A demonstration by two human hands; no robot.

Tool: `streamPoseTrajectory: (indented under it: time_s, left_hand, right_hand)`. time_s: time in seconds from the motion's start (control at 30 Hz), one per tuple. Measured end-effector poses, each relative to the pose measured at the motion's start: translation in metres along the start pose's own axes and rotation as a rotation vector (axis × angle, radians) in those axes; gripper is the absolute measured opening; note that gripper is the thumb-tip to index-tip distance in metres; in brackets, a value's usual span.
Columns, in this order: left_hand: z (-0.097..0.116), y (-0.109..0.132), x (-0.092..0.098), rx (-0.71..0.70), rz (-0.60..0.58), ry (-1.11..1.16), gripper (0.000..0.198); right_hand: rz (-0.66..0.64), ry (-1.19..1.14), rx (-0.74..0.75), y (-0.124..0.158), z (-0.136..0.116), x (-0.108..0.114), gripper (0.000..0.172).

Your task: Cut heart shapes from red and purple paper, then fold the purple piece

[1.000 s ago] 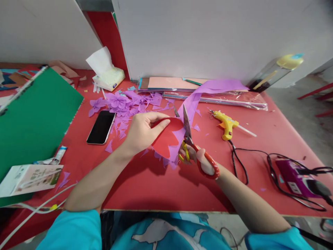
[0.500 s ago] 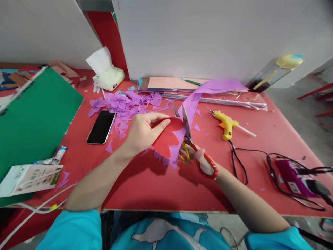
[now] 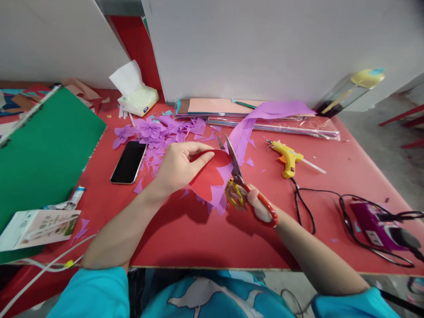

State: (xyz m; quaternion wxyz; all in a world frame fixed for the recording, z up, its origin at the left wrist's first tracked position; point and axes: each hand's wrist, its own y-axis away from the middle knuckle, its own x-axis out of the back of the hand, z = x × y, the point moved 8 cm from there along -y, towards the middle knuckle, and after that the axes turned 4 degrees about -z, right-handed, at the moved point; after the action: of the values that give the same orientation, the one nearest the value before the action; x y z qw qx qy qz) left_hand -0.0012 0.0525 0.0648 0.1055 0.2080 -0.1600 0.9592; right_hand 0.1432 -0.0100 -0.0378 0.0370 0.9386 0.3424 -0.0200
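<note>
Two hands work over one red table (image 3: 198,238).

Our left hand (image 3: 179,168) pinches a red paper shape (image 3: 207,174), thumb on top, just above the table's middle. A purple strip (image 3: 245,128) lies against that shape and trails away to the far edge. Our right hand (image 3: 258,205) is clenched through the loops of the scissors (image 3: 243,187). Their blades stand parted at the purple edge beside the red shape.

On the table we count:
- purple scraps (image 3: 159,130), heaped behind the left hand
- a phone (image 3: 128,162), face up, just left of the scraps
- a tissue pack (image 3: 135,92) at the far left corner
- a green board (image 3: 43,145) overlapping the left side
- a small carton (image 3: 36,225) at the near left
- a paper stack (image 3: 218,106) along the back
- a yellow glue gun (image 3: 288,157), right of the scissors, with a black cable (image 3: 318,207) near it
- a purple power strip (image 3: 374,223) at the near right
- a clear bottle (image 3: 351,90), tilted, at the far right corner

White panels (image 3: 265,44) close the back. Grey floor (image 3: 391,145) shows to the right.
</note>
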Motion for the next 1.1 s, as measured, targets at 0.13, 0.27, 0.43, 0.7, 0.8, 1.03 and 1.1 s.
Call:
streamPoseTrajectory:
  time_s: [0.13, 0.27, 0.43, 0.7, 0.8, 1.03, 1.1]
  left_hand:
    - [0.001, 0.0, 0.0, -0.02, -0.013, 0.002, 0.016]
    - [0.001, -0.001, 0.001, -0.017, -0.039, -0.02, 0.018]
    - [0.0, -0.001, 0.003, -0.002, -0.06, -0.027, 0.017]
    - [-0.001, -0.002, 0.005, 0.029, -0.099, -0.023, 0.015]
    - [-0.001, -0.003, 0.006, 0.034, -0.117, -0.028, 0.013]
    - [-0.004, -0.005, 0.007, 0.054, -0.172, -0.02, 0.012]
    - [-0.006, -0.005, 0.007, 0.072, -0.184, -0.007, 0.012]
  right_hand:
    - [0.022, 0.007, -0.002, 0.0, -0.002, 0.0, 0.055]
    - [0.083, 0.061, -0.043, 0.001, -0.003, 0.002, 0.06]
    - [0.063, 0.088, -0.038, 0.001, -0.004, 0.002, 0.06]
    - [-0.008, 0.149, -0.065, 0.004, 0.004, 0.005, 0.056]
    - [-0.012, 0.219, -0.068, 0.003, 0.0, 0.006, 0.053]
    - [-0.003, 0.342, -0.04, 0.002, -0.011, 0.006, 0.057]
    - [0.007, 0.379, -0.043, 0.002, -0.013, 0.007, 0.056]
